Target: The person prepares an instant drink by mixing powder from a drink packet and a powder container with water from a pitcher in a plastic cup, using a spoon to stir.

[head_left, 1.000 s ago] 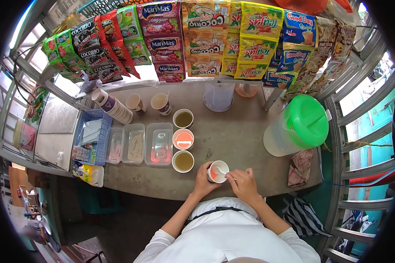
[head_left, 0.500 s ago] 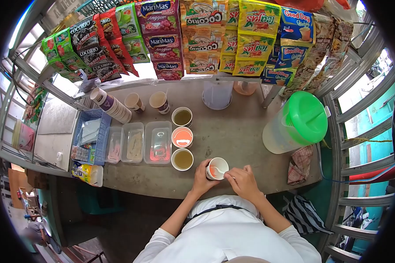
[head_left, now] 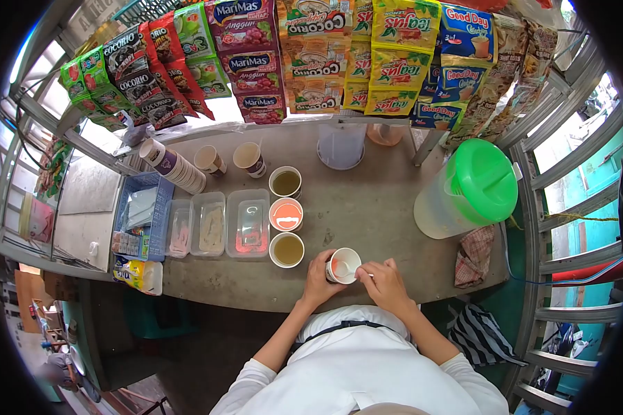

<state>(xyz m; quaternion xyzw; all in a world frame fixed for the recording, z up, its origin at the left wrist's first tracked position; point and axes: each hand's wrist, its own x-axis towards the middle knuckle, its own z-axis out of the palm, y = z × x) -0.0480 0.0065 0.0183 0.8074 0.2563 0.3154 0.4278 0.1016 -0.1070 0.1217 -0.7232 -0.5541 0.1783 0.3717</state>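
Near the table's front edge, my left hand [head_left: 318, 280] is wrapped round the side of a paper cup [head_left: 343, 265] with something orange-red inside. My right hand [head_left: 384, 283] pinches the handle of a white spoon [head_left: 350, 270], whose bowl reaches into that cup. To the left stand three filled cups in a line: one with greenish liquid [head_left: 285, 182], one with an orange drink [head_left: 286, 214], and another with greenish liquid [head_left: 286, 250]. Beside them is a clear plastic container [head_left: 248, 223] with reddish contents.
A green-lidded pitcher [head_left: 457, 190] stands at the right, with a checked cloth [head_left: 475, 256] near it. Stacked paper cups [head_left: 173, 166], a blue basket [head_left: 160, 214] and two more containers are at the left. Drink sachets [head_left: 318, 59] hang across the back.
The spoon has shifted slightly inside the cup as my right hand moved a little. My left hand keeps its hold on the cup. The view has shifted slightly.
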